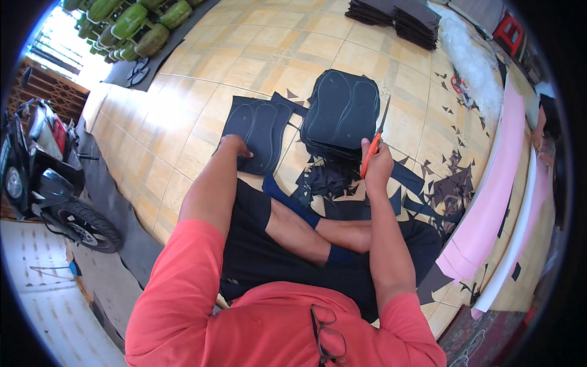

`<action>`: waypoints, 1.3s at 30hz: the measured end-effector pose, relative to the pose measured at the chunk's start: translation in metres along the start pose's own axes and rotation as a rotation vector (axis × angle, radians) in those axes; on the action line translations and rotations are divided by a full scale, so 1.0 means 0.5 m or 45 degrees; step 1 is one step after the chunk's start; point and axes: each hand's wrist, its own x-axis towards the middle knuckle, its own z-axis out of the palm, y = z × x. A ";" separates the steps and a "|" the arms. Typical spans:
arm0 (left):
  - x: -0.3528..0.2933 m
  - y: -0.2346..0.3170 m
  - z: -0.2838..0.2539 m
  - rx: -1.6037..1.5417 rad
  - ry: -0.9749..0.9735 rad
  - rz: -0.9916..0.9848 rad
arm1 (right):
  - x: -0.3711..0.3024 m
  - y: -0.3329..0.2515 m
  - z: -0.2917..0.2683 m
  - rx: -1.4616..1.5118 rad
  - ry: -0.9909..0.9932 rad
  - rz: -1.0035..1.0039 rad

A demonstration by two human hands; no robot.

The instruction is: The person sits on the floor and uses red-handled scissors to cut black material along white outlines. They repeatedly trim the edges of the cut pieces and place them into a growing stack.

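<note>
My right hand (379, 164) is closed round the orange handles of a pair of scissors (375, 147), whose blades point up and away. Just left of the blades lies a thick stack of black fabric pieces (340, 110) with pale curved outlines stitched or drawn on top. My left hand (234, 145) grips the left edge of a flat black fabric sheet (263, 131) marked with similar outlines. Its thumb lies over the sheet, and the other fingers are partly hidden. Dark fabric offcuts (327, 180) are heaped between the stack and my crossed legs.
More small scraps (452, 183) are strewn to the right. Beyond them run a pink roll (489, 196) and white fluffy material (471, 61). Dark stacked sheets (416, 27) lie at the far side. A motorcycle (55, 177) stands left; green gas cylinders (131, 24) stand far left.
</note>
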 end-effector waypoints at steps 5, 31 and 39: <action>-0.099 0.032 -0.048 -0.628 0.430 -0.416 | -0.018 -0.034 -0.074 0.186 0.007 -0.106; -0.573 0.211 0.007 -2.952 0.613 1.008 | -0.222 -0.051 -0.141 0.545 -0.510 -0.338; -0.565 0.224 0.019 -2.865 0.577 1.040 | -0.216 -0.046 -0.146 0.564 -0.500 -0.348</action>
